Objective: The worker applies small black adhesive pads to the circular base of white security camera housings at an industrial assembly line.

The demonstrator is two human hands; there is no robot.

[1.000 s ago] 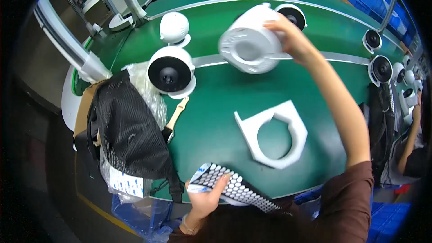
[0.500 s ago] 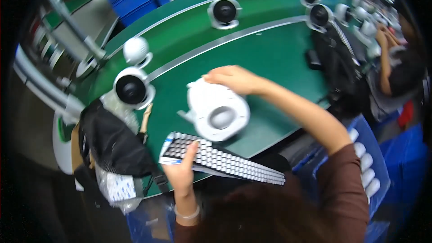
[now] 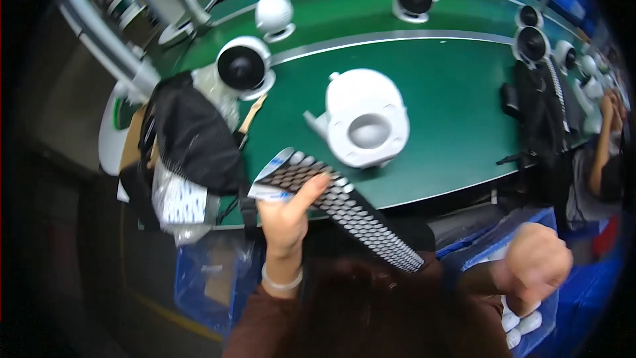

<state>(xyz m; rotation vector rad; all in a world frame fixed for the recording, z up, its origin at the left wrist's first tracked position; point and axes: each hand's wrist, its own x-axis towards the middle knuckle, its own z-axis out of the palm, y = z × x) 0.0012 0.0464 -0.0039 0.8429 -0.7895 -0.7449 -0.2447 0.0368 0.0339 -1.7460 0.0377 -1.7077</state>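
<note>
In my left hand (image 3: 288,215) is a long sheet of round white sticker pads (image 3: 361,215) on a dark backing, thumb pressed on top. The sheet curls at its far end and slants down toward my body. Beyond it, a white rounded plastic housing (image 3: 354,103) lies on the green table (image 3: 457,119), its oval recess facing up; neither hand touches it. My right hand (image 3: 538,262), blurred, hovers at the right over a blue bin (image 3: 548,222) lined with clear plastic. Its fingers look curled in; whatever they hold, if anything, is hidden. White rounded parts (image 3: 529,323) lie in the bin below.
A black bag (image 3: 192,136) and a wooden-handled brush (image 3: 253,114) lie at the left. White round devices with black fronts (image 3: 242,68) stand along the far side. Another black bag (image 3: 535,99) sits at the right, near a co-worker's arm (image 3: 601,152).
My right hand has let go of the white housing and moved right and nearer, over the blue bin. The housing stays on the table. The whole view has shifted; my left hand keeps the sticker sheet.
</note>
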